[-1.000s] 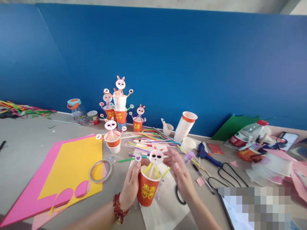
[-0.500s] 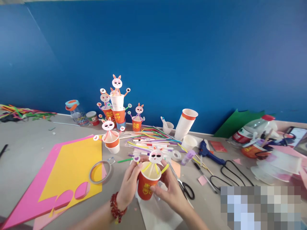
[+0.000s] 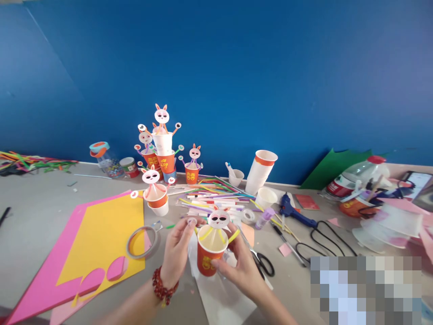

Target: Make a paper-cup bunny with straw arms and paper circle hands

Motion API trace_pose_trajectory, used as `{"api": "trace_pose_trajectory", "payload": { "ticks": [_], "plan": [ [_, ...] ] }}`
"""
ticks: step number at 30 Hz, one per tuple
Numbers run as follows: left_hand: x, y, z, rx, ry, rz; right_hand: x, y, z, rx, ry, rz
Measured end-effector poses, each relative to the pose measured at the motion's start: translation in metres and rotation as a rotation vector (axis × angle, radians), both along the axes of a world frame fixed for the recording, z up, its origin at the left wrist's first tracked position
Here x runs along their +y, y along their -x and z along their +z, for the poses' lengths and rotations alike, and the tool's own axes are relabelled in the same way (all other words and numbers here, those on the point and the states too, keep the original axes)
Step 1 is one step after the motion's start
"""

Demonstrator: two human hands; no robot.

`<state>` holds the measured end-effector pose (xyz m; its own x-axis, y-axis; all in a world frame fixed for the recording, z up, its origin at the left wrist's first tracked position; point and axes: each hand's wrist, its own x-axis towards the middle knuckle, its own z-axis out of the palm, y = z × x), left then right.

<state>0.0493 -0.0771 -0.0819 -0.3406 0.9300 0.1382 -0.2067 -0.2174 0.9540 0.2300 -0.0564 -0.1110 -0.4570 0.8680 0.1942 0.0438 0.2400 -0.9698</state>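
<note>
A red paper cup [image 3: 208, 258] with a paper bunny face [image 3: 218, 219] and yellow straw arms is held above the table near its front edge. My left hand [image 3: 176, 255], with a red bead bracelet at the wrist, pinches the small round disc at the end of the cup's left arm. On the other side my right hand [image 3: 237, 266] grips the cup, its fingers wrapped round the wall. A white sheet of paper [image 3: 225, 300] lies under the cup.
Several finished bunny cups [image 3: 162, 153] stand at the back. A yellow sheet on pink foam [image 3: 98, 243] and a tape ring [image 3: 142, 241] lie left. Coloured straws [image 3: 216, 196], stacked cups [image 3: 260, 174], a blue glue gun [image 3: 294, 214], scissors [image 3: 262, 264] and a bottle [image 3: 355, 180] lie right.
My right hand has come in from beside the cup and closed on it. The cup has turned slightly, and my left hand has shifted up to the arm's disc.
</note>
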Motion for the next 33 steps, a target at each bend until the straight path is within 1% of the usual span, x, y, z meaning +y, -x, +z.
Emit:
{"api": "trace_pose_trajectory", "payload": {
  "ticks": [6,9,12,15,18,21,24,26,29,31,33],
  "plan": [
    [-0.002,0.001,-0.008,0.021,0.049,0.000,-0.001,0.000,0.001,-0.034,-0.036,-0.031],
    [-0.001,0.000,-0.011,-0.011,0.049,-0.015,-0.001,0.000,0.002,-0.030,-0.055,-0.032],
    [-0.001,-0.001,-0.012,-0.057,-0.007,-0.083,-0.001,0.000,0.002,0.000,-0.081,-0.036],
    [-0.002,-0.004,-0.011,-0.049,-0.083,-0.222,0.001,0.000,-0.001,0.028,-0.096,-0.056],
    [-0.004,-0.009,-0.008,0.003,-0.045,-0.351,0.004,-0.001,-0.003,0.022,-0.086,-0.103],
    [-0.004,-0.011,-0.006,0.027,0.027,-0.384,0.009,-0.004,0.001,0.043,-0.063,-0.087],
    [-0.002,-0.011,-0.003,-0.012,0.059,-0.361,0.020,-0.014,0.011,0.040,-0.057,-0.035],
    [-0.001,-0.008,0.000,-0.042,0.088,-0.329,0.029,-0.025,0.020,-0.058,-0.085,-0.046],
    [-0.001,0.003,0.004,-0.035,0.176,-0.311,0.040,-0.042,0.029,-0.362,-0.141,-0.050],
    [-0.002,0.012,0.004,0.001,0.242,-0.334,0.044,-0.048,0.031,-0.549,-0.224,-0.051],
    [-0.005,0.020,0.000,0.054,0.290,-0.351,0.044,-0.050,0.030,-0.684,-0.313,-0.024]
  ]
}}
